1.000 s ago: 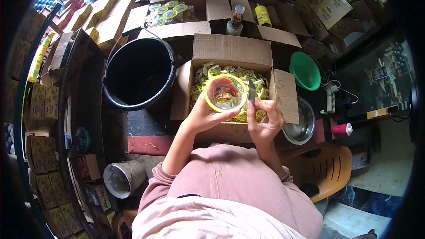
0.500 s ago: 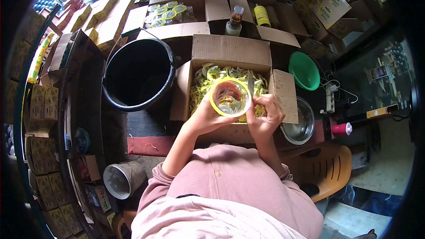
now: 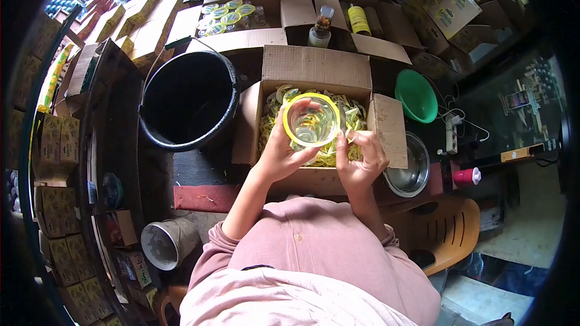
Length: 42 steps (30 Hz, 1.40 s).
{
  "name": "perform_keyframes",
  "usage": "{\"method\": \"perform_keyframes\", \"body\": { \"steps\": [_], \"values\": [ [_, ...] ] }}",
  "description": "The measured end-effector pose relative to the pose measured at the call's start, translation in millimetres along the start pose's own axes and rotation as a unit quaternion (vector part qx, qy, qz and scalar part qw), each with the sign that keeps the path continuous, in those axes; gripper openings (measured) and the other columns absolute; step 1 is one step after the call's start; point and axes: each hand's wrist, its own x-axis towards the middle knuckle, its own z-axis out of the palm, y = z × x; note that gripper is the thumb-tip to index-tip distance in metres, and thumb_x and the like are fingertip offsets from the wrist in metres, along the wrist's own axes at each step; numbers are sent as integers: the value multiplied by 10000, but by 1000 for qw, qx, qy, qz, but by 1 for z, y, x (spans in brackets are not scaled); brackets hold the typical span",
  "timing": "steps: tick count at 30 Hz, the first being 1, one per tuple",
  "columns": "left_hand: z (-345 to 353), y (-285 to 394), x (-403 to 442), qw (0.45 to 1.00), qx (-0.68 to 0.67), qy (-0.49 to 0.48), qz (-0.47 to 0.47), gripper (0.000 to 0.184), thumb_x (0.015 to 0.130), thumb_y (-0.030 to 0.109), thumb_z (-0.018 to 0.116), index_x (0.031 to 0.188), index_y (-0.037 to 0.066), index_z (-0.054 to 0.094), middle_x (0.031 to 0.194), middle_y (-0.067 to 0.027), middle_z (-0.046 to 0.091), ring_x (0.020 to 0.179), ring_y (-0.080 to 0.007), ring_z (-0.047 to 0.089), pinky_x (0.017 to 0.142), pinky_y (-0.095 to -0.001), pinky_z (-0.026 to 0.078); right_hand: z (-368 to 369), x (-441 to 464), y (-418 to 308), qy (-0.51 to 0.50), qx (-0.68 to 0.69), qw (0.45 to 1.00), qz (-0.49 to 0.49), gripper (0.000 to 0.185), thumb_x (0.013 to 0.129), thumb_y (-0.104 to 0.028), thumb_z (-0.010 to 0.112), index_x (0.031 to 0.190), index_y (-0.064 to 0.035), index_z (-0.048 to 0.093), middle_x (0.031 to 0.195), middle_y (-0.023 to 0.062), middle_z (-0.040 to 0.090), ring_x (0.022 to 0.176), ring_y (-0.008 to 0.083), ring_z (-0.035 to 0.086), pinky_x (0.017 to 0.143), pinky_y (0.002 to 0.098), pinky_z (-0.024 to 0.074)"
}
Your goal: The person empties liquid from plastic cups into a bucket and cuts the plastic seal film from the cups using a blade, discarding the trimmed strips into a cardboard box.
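Note:
My left hand (image 3: 279,156) is wrapped round a clear plastic cup (image 3: 314,135) with a yellow rim, its open mouth turned up towards me. Beside the cup's right edge, my right hand (image 3: 364,158) is closed on what looks like a knife (image 3: 342,118), the thin grey blade pointing away from me. A yellow strip seems to be at the right fingertips, too small to make out. Both hands are over an open cardboard box (image 3: 316,66) holding a heap of yellow and clear plastic scraps (image 3: 356,115).
Left of the box stands a big black bucket (image 3: 188,99). To the right are a green basin (image 3: 415,98) and a clear bowl (image 3: 406,184). Behind are a box of lidded cups (image 3: 229,18), a jar (image 3: 319,37) and yellow stacked rims (image 3: 358,20). An orange chair (image 3: 444,229) is at right.
The cup has shifted slightly left and up and has turned in my left hand. My right hand with the blade is nearly in the same place.

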Motion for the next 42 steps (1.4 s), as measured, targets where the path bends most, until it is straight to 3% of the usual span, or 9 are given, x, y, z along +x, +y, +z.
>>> {"method": "perform_keyframes", "body": {
  "steps": [8, 15, 21, 33, 39, 42],
  "values": [
    [9, -2, -1, 996, 68, 57, 19, 687, 632, 47, 717, 1192, 8, 320, 1121, -131, 447, 1024, -228, 487, 892, -327, 385, 5, -8, -3, 3, -23, 1000, 3, 138, 665, 36, 643, 752, -38, 567, 698, 71, 574, 628, 197, 593, 561, 282, 476],
    [4, 9, -3, 991, 130, -6, 20, 679, 623, 67, 733, 1176, 15, 343, 1079, -123, 489, 1019, -226, 509, 880, -331, 397, 1, 4, -3, 10, -7, 1000, -5, 100, 670, 27, 648, 711, -9, 564, 669, 73, 571, 595, 191, 588, 545, 283, 466],
    [1, 8, -2, 995, 100, -4, 19, 676, 620, 57, 731, 1174, 14, 347, 1075, -120, 491, 1011, -229, 512, 882, -328, 395, -4, -1, -1, -7, 22, 999, 44, 102, 670, 28, 654, 704, -1, 562, 662, 82, 570, 593, 193, 584, 530, 281, 453],
    [-1, 15, -2, 995, 97, -36, 10, 631, 613, 95, 743, 1136, 12, 399, 1042, -109, 521, 1000, -230, 507, 894, -333, 375, -4, 2, 0, -1, 27, 1000, 12, 116, 661, 29, 665, 703, -13, 565, 656, 81, 573, 596, 190, 587, 529, 278, 457],
    [-3, 11, -2, 998, 53, -30, 2, 620, 621, 80, 727, 1141, 15, 395, 1036, -99, 519, 996, -206, 505, 886, -315, 381, -8, -10, 2, -20, 39, 998, 46, 124, 661, 55, 646, 750, 8, 574, 678, 71, 566, 607, 162, 547, 568, 261, 436],
    [-4, 14, -1, 998, 51, -46, -6, 601, 624, 70, 715, 1134, 18, 402, 1032, -101, 514, 986, -209, 508, 885, -314, 383, -8, -5, -1, -19, 19, 999, 25, 143, 649, 10, 675, 700, -21, 544, 680, 84, 571, 599, 210, 574, 540, 280, 457]
  ]
}}
